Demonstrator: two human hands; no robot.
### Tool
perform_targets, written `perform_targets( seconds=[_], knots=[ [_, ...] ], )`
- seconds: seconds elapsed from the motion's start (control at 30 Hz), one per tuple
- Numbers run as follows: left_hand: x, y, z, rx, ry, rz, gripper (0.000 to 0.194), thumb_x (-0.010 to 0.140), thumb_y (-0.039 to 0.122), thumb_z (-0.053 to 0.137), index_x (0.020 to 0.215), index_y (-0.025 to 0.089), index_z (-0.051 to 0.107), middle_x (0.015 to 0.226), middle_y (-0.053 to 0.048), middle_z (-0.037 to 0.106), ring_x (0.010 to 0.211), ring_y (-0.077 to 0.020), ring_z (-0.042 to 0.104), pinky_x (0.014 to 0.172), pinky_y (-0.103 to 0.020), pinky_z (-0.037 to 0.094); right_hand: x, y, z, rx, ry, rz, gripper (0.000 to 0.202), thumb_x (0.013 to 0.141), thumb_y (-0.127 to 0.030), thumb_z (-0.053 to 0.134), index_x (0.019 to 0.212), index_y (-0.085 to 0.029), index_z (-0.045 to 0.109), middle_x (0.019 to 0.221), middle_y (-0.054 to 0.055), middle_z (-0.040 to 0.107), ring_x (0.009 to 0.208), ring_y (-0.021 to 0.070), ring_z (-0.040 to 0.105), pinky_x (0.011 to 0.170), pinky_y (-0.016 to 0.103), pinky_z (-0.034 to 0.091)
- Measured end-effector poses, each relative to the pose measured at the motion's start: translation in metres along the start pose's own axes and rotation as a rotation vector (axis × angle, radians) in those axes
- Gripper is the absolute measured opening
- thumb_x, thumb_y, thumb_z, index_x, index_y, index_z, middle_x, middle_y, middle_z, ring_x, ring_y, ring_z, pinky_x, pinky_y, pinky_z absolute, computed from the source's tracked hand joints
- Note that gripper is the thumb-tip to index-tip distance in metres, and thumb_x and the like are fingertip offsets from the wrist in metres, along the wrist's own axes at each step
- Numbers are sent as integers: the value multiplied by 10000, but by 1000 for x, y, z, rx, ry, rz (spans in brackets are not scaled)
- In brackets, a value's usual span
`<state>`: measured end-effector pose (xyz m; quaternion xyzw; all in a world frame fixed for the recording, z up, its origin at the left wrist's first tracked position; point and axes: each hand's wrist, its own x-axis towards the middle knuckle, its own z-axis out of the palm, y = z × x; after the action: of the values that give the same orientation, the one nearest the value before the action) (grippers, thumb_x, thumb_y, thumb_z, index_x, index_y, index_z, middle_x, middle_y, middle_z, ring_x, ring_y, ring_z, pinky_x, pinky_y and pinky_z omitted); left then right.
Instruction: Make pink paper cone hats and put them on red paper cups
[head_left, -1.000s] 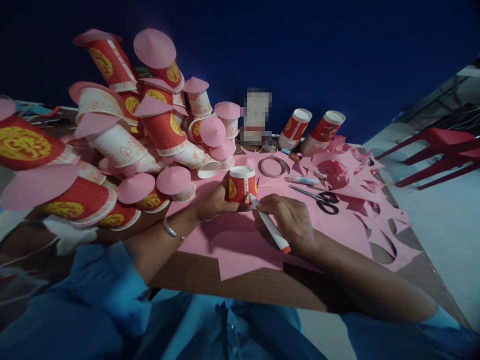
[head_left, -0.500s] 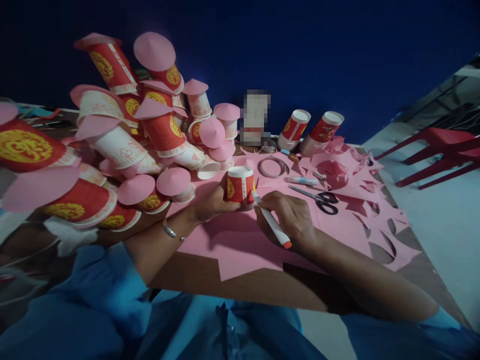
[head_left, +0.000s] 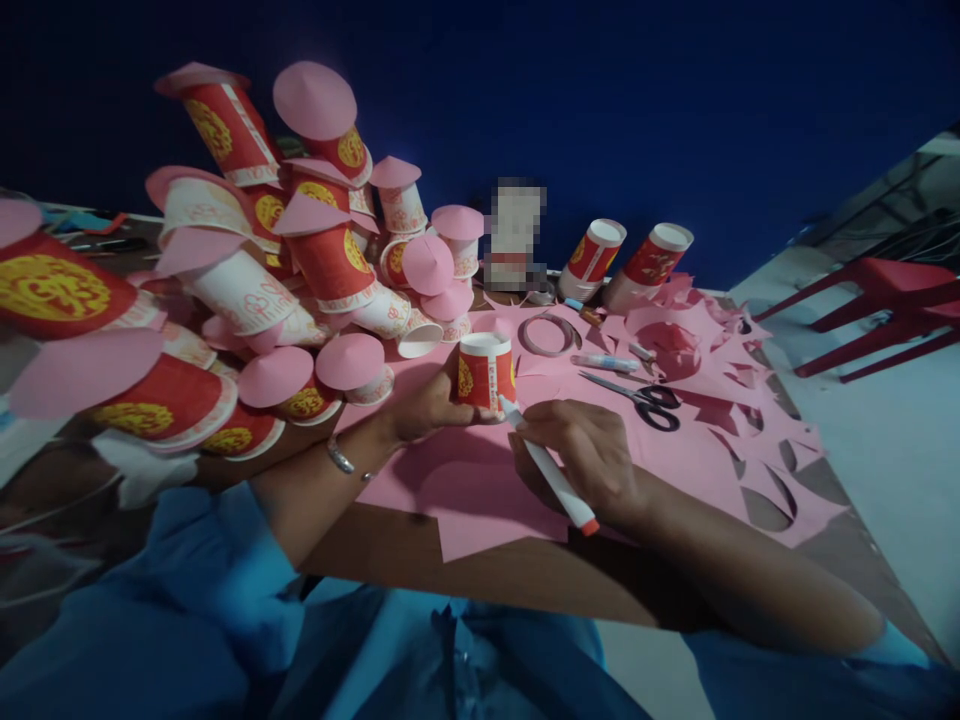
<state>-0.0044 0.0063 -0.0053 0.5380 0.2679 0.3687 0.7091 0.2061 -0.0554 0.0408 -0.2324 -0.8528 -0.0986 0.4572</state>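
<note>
My left hand (head_left: 429, 405) is wrapped round the lower left side of a red paper cup (head_left: 480, 372) with yellow patterns and a white strip down its front. The cup's white end faces up. In my right hand (head_left: 581, 445) is a white marker (head_left: 555, 475) with an orange-red end, gripped like a pen. Its tip points up and left, close to the lower right of the cup; whether it touches cannot be made out. Under both hands lies pink paper (head_left: 495, 510).
Several cups with pink cone tops (head_left: 330, 250) crowd the left. Scissors (head_left: 645, 400), a clear tube (head_left: 605, 362) and a tape roll (head_left: 550, 335) lie to the right, near pink paper scraps (head_left: 787, 500). Two red cups (head_left: 592, 258) stand behind. A red stool (head_left: 885, 300) is beyond the table.
The marker tip has moved down the cup's front toward its lower edge, and my right hand has lowered slightly. My left hand still holds the cup.
</note>
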Motion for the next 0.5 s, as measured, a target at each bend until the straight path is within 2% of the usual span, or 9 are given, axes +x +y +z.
perform_targets(
  seconds=[0.1,0.27,0.37,0.5],
  knots=[
    [-1,-1,-1,53,13,-1,850,673,351,944,1371,225,477,1169,-84,729,1050,-258,711,923,-408,566,-2,-1,2,-22,-53,-45,177,898,-81,701,1004,-152,579,798,60,711,647,168,688,558,279,542],
    [-1,-2,-3,187,38,32,964,630,391,965,1427,221,452,1295,-137,706,1243,-321,656,998,-413,544,-7,1,4,-57,-93,-33,153,941,-97,665,1025,-177,565,819,47,720,690,166,694,572,274,545],
    [0,-5,-6,278,29,1,982,621,404,969,1431,212,448,1303,-147,708,1204,-322,674,936,-385,562,-9,2,5,-55,-104,-28,134,955,-101,645,1038,-172,567,864,69,738,707,164,695,592,274,545],
    [1,-9,-10,328,12,8,913,645,421,953,1397,215,479,1300,-141,708,1161,-306,690,890,-364,568,-9,3,6,-45,-120,-25,133,952,-95,643,1050,-152,574,894,94,745,725,172,701,616,279,550]
  ],
)
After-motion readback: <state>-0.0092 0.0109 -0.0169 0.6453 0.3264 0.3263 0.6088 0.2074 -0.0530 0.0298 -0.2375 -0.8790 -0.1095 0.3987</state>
